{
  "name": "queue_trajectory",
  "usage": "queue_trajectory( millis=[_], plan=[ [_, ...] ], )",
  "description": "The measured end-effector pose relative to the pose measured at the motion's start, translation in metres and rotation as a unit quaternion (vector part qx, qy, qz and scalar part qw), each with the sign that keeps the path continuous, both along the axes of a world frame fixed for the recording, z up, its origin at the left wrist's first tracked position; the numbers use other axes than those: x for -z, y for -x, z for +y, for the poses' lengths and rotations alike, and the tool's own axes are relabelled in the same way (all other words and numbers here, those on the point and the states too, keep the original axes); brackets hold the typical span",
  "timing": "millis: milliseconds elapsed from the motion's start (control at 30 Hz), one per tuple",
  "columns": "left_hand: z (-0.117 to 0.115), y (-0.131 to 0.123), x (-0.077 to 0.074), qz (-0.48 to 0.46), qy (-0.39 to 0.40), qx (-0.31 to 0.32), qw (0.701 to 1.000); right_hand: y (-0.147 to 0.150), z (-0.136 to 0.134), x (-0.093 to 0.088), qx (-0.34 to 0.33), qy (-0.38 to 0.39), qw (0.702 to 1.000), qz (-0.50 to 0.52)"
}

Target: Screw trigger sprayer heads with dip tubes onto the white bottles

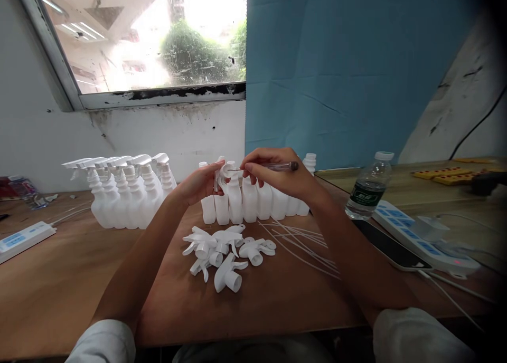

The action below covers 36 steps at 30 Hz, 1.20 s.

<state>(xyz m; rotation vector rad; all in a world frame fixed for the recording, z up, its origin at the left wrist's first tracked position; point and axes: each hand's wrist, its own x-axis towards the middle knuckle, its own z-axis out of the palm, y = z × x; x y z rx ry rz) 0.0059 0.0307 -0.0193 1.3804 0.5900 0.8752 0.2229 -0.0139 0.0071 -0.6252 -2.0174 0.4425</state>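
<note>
My left hand (198, 182) grips a white trigger spray head (222, 179), its round collar turned toward the right. In my right hand (283, 172) is a screwdriver (277, 166) with a clear handle and dark end, held level. Its thin shaft points left, and the tip reaches the collar opening; whether it touches inside I cannot tell. Below my hands, several loose white spray heads (227, 273) lie in a pile on the table. A row of white bottles (249, 202) without spray heads stands behind my hands, partly hidden by them. Thin white tubes (297, 241) lie beside my right forearm.
Several white bottles with spray heads (124, 194) stand at the left. A water bottle (366, 186), a phone (390, 244) and a power strip (425, 241) with cables are at the right. Another power strip (27, 239) lies far left on the brown table (190, 315).
</note>
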Motion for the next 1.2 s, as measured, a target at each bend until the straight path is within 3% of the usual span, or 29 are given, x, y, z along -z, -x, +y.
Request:
queue_trajectory(
  millis=[133,300,400,467,567,633,767,900,1100,1200],
  plan=[
    [0.0,0.001,-0.001,-0.003,0.006,-0.001,1.0,0.002,0.0,0.003,0.022,-0.047,0.999,0.014],
    [-0.005,0.002,-0.004,0.007,0.007,-0.013,1.0,-0.001,0.002,0.003,-0.004,-0.025,0.998,0.062],
    [-0.006,0.0,-0.004,0.011,-0.001,-0.01,1.0,-0.002,0.005,0.004,0.021,-0.057,0.998,0.014],
    [-0.006,-0.001,-0.003,0.011,-0.013,-0.007,1.0,-0.001,0.007,0.006,0.041,-0.121,0.991,-0.042],
    [-0.007,-0.002,-0.002,0.02,-0.032,-0.017,0.999,0.0,0.013,0.009,0.05,-0.229,0.961,-0.147],
    [-0.009,-0.002,-0.002,0.032,-0.037,-0.042,0.998,0.0,0.017,0.012,0.046,-0.25,0.949,-0.188],
    [-0.011,-0.003,-0.002,0.045,-0.052,-0.09,0.994,0.002,0.02,0.014,0.043,-0.178,0.974,-0.13],
    [-0.013,-0.003,-0.003,0.04,-0.062,-0.099,0.992,0.005,0.021,0.014,0.024,-0.078,0.995,-0.047],
    [-0.018,-0.004,-0.005,0.064,-0.057,-0.04,0.996,-0.002,0.03,0.011,-0.108,0.099,0.986,0.081],
    [-0.019,-0.006,-0.004,0.084,-0.043,-0.009,0.995,-0.006,0.031,0.009,-0.12,0.139,0.979,0.082]
  ],
)
